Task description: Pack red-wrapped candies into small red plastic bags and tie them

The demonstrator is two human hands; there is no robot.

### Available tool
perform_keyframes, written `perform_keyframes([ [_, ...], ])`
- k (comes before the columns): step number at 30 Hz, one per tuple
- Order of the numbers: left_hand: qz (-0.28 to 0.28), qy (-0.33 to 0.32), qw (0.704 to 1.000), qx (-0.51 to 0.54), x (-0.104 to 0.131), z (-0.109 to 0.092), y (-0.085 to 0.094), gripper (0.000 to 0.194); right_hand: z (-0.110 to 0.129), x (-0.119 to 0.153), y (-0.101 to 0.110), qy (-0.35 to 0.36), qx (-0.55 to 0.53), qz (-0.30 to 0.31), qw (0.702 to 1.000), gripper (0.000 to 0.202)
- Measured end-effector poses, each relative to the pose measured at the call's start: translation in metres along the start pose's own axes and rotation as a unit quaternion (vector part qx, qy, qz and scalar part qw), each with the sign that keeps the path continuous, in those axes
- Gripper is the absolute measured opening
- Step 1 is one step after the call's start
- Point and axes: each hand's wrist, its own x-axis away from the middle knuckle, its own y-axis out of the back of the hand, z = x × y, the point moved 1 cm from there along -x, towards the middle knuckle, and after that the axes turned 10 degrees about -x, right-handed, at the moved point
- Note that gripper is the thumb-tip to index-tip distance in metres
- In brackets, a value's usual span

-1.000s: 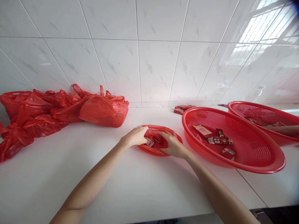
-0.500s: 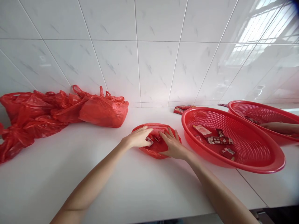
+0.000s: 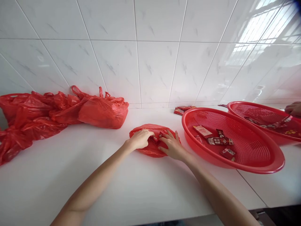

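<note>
A red plastic bag (image 3: 151,153) lies spread open on the white countertop, with small red snack packets (image 3: 154,138) inside. My left hand (image 3: 140,139) reaches into it from the left, its index finger stretched toward the packets and the other fingers partly hidden; I see nothing held in it. On the bag's right side, my right hand (image 3: 173,147) rests with fingers spread, over the inner wall and close to the packets. Just right of the bag stands a red perforated plastic basket (image 3: 254,138) holding several packets (image 3: 218,141) and a pale card (image 3: 202,131).
Filled red plastic bags (image 3: 101,113) crowd the left side against the tiled wall (image 3: 155,72). Some red packets (image 3: 182,110) lie behind the basket. At far right, another person's hand (image 3: 293,109) is over a second red basket (image 3: 249,108). The countertop's edge (image 3: 188,217) runs along the front.
My left hand has shifted slightly, with its index finger now straighter among the packets. My right hand stays spread on the bag. The other person's hand has risen out of the second basket.
</note>
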Motion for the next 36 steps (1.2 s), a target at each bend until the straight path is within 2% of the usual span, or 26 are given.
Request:
perform_keyframes([
  [4, -0.003, 0.035, 0.999, -0.005, 0.005, 0.01, 0.013, 0.041, 0.0, -0.001, 0.0, -0.011, 0.005, 0.002, 1.0, 0.037],
  [6, 0.026, 0.042, 0.999, 0.005, 0.007, 0.015, 0.018, 0.055, -0.001, -0.001, 0.0, -0.016, 0.013, 0.0, 1.0, 0.042],
  [9, 0.068, 0.033, 0.997, 0.017, 0.011, 0.021, 0.023, 0.078, 0.0, -0.001, 0.001, -0.021, 0.029, -0.009, 0.999, 0.061],
  [13, 0.093, 0.038, 0.995, 0.021, 0.014, 0.021, 0.024, 0.082, 0.0, -0.001, 0.002, -0.021, 0.047, -0.018, 0.998, 0.074],
  [17, 0.094, 0.052, 0.994, 0.025, 0.016, 0.018, 0.027, 0.084, -0.002, -0.001, 0.002, -0.013, 0.058, -0.019, 0.998, 0.078],
  [25, 0.083, 0.079, 0.993, 0.01, 0.022, 0.017, 0.036, 0.107, 0.0, -0.001, 0.004, 0.012, 0.094, -0.063, 0.994, 0.075],
  [36, 0.072, 0.122, 0.99, -0.016, 0.045, -0.002, 0.06, 0.106, 0.013, -0.001, 0.015, 0.029, 0.116, -0.15, 0.981, 0.075],
])
